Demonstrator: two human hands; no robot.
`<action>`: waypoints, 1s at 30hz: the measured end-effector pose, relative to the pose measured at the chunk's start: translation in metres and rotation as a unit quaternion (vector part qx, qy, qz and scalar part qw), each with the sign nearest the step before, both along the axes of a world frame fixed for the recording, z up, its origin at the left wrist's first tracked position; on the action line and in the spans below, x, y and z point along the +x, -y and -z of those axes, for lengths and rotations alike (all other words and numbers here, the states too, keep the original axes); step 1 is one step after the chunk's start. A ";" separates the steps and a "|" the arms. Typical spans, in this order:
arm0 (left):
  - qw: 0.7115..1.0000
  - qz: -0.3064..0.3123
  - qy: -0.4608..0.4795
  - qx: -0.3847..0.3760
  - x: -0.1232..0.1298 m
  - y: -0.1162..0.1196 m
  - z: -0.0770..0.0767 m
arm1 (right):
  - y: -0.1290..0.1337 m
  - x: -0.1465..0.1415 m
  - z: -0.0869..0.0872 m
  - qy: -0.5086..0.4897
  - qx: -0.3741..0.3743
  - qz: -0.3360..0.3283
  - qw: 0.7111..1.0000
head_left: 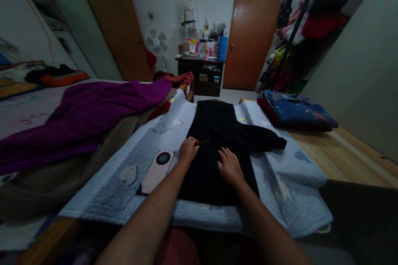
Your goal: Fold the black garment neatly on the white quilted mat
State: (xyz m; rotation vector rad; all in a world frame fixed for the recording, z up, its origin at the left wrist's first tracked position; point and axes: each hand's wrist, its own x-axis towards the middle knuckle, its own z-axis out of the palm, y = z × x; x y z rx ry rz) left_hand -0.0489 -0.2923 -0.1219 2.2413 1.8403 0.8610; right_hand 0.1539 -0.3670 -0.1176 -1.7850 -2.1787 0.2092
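Note:
A black long-sleeved garment [214, 182] lies spread on a pale blue quilted cover [192, 215]. One sleeve [264, 137] stretches out to the right; the other does not show on the left side. At the garment's left edge my left hand [188, 150] has its fingers curled and pinched on the fabric, with a thin brownish line at the fingertips. My right hand [230, 167] rests flat on the middle of the garment, fingers stretched forward and holding nothing. Beside my left forearm lies a pink phone [157, 173] with a round black camera ring.
Purple cloth [102, 112] and a brown blanket [102, 169] heap up on the left. Folded clothes [298, 109] are stacked on a wooden board [323, 157] at the right. Farther back stand a white fan [157, 43] and a dark cabinet [200, 76] near a door [253, 29].

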 end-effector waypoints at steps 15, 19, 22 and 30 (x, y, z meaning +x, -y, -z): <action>0.994 -0.107 0.033 -0.016 0.004 -0.007 0.005 | 0.002 -0.002 -0.003 0.008 -0.020 0.015 1.000; 0.988 -0.125 0.091 -0.020 0.002 -0.009 0.005 | 0.001 -0.002 -0.002 0.008 -0.021 0.015 1.000; 0.994 -0.073 0.085 -0.001 0.000 -0.008 0.005 | 0.001 -0.002 -0.001 0.008 -0.016 0.015 1.000; 0.999 0.002 0.022 -0.034 -0.002 -0.006 -0.002 | 0.001 -0.001 -0.003 0.007 -0.015 0.011 1.000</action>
